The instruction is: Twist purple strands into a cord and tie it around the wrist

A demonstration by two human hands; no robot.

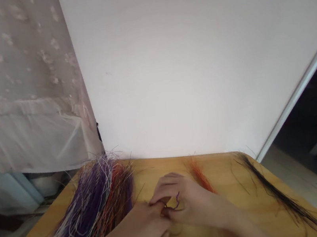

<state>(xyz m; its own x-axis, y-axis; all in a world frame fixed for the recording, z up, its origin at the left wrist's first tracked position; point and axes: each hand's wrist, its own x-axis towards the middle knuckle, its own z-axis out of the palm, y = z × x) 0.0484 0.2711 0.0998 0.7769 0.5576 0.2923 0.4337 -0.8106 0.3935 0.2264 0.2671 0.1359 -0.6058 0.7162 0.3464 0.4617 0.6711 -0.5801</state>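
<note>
1. Purple strand (178, 199), thin and crinkled: lower middle of the frame, between the two hands, one end standing free.
2. Right hand (187, 194): fingers and thumb curled inward to a pinch, seemingly on the strand.
3. Left hand (157, 216): bent in against the right, touching it; fingertips hidden, so I cannot tell whether it grips.
4. Mixed fibre bundle (89, 211), purple, white and orange-brown: lower left, loose ends splayed, partly behind the left forearm.
5. Orange tuft (202, 177): just beyond the right hand, partly covered by it.
6. Black bundle (274, 192): lower right, lying slantwise near the edge of the wooden table (222, 170).
7. Risks, in my judgement: a loosened pinch could let the strand spring free, its crinkle working against the hold; a sweep of the left forearm could drag and tangle the mixed fibres; a bump could push the black bundle off the edge.
8. Brands, labels, writing: none legible.
</note>
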